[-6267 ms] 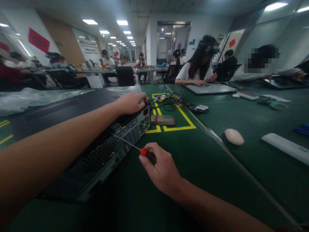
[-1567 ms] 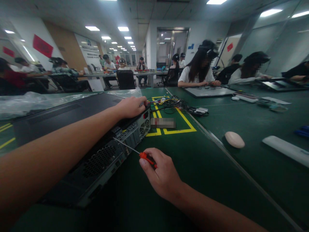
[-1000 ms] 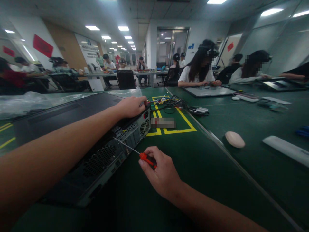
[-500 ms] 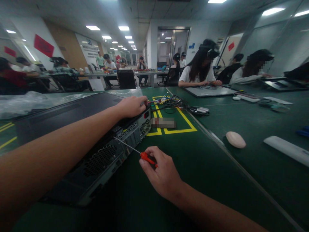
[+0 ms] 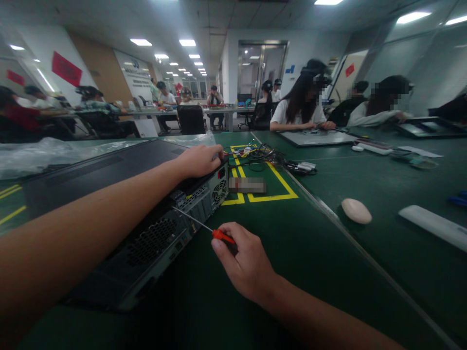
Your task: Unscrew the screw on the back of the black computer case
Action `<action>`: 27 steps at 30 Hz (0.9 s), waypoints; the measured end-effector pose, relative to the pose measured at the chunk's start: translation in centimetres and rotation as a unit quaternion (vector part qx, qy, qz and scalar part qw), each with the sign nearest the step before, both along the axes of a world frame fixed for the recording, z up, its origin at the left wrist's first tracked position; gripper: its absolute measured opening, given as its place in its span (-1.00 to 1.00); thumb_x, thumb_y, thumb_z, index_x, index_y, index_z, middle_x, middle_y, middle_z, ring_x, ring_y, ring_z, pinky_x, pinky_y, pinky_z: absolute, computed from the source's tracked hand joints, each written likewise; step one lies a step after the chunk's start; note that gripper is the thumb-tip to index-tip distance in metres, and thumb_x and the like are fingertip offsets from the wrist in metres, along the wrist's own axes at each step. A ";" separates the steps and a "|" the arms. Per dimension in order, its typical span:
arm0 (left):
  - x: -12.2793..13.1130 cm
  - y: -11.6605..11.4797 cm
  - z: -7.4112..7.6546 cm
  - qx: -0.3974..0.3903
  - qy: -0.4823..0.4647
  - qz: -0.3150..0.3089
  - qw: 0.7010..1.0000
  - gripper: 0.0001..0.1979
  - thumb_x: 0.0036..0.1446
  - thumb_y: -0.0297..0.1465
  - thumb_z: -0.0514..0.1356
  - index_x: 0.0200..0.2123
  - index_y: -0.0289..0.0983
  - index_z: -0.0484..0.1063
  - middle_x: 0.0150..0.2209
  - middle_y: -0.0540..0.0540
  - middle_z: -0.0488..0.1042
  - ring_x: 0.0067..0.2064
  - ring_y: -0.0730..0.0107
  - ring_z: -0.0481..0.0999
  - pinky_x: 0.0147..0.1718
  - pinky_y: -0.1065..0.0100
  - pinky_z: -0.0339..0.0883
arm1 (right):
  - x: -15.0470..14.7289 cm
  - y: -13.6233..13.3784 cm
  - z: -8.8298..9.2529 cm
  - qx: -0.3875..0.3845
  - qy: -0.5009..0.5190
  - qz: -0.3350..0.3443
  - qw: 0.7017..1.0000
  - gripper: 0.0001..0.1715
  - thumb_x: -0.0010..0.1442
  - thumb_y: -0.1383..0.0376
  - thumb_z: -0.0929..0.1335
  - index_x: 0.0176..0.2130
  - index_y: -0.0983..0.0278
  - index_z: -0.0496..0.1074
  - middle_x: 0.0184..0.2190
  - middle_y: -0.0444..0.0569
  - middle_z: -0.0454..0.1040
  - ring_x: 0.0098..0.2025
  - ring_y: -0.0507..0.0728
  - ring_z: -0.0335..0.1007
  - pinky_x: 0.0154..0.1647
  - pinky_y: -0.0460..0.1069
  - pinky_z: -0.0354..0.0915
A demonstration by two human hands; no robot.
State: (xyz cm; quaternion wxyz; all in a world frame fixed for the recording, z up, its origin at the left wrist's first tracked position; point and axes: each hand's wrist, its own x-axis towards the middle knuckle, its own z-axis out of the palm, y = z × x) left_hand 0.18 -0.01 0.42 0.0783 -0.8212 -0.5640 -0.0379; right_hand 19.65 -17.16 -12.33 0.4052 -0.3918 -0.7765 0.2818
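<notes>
A black desktop computer case (image 5: 109, 189) lies flat on the green table (image 5: 292, 253), its rear panel with a fan grille facing me. My left hand (image 5: 199, 161) rests palm down on the case's top rear corner, fingers curled over the edge. My right hand (image 5: 244, 262) is closed round a screwdriver (image 5: 204, 227) with a red and black handle. Its thin metal shaft points left and its tip touches the rear panel.
A bundle of cables (image 5: 260, 155) lies in a yellow taped rectangle (image 5: 270, 187) behind the case. To the right lie a pale oval mouse (image 5: 356, 211) and a white keyboard (image 5: 432, 226). Clear plastic wrap (image 5: 44, 150) lies at the left. Other people work at the far tables.
Almost nothing has moved. My right hand has shifted a little on the screwdriver handle while the tip stays on the rear panel. My left hand stays on the case.
</notes>
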 end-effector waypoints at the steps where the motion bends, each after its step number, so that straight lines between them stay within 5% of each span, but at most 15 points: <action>1: 0.0 0.0 0.0 0.001 0.000 0.000 1.000 -0.60 0.41 -0.28 0.01 0.18 -0.15 0.49 -0.05 -0.25 0.67 -0.03 -0.08 0.64 -0.10 0.07 0.42 | 0.0 0.0 0.0 0.000 0.002 0.001 1.000 -0.80 0.47 0.15 0.34 -0.06 0.21 0.49 -0.20 -0.01 0.62 -0.21 0.17 0.54 -0.14 0.07 0.40; 27: 0.3 -0.3 0.3 0.000 0.005 0.007 1.000 -0.55 0.39 -0.28 0.01 0.22 -0.17 0.51 -0.07 -0.22 0.67 -0.05 -0.04 0.64 -0.09 0.11 0.42 | -0.1 0.2 -0.2 -0.011 0.014 0.007 1.000 -0.85 0.42 0.21 0.38 -0.05 0.20 0.45 -0.20 -0.01 0.60 -0.21 0.19 0.57 -0.17 0.08 0.37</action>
